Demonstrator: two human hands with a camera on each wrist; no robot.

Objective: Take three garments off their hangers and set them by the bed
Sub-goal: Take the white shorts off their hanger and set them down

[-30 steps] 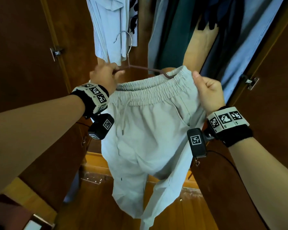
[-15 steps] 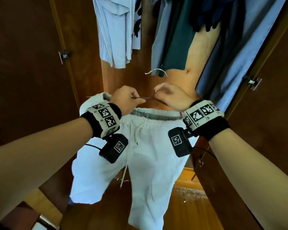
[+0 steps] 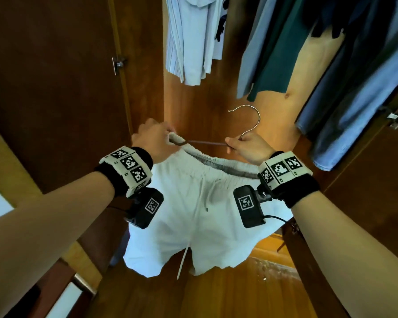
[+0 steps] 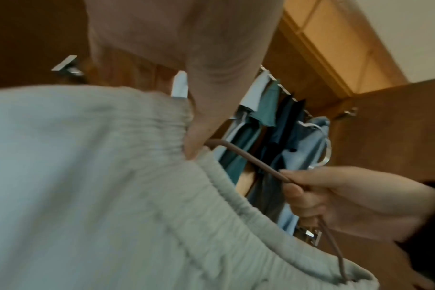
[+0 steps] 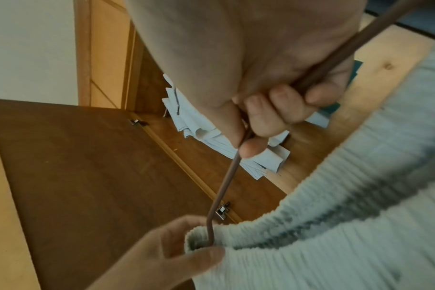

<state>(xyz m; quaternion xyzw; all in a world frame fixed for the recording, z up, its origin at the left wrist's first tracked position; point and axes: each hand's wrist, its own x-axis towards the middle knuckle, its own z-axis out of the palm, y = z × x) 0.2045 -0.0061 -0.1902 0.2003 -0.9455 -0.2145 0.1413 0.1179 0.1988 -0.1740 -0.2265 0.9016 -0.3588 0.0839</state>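
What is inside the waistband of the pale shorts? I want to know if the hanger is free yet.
The left end of the brown hanger is hooked inside the waistband, where the left hand grips. The right hand holds its middle. The hanger's right end is hidden.

No readable text; wristband (image 3: 129,166) markings perhaps tiny, illegible characters.

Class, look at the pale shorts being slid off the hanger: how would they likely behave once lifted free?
The shorts probably go floppy: they sag and fold below the waistband that the left hand pinches. They look light, hanging from one thin hanger that the right hand grips. The drawstring would likely dangle.
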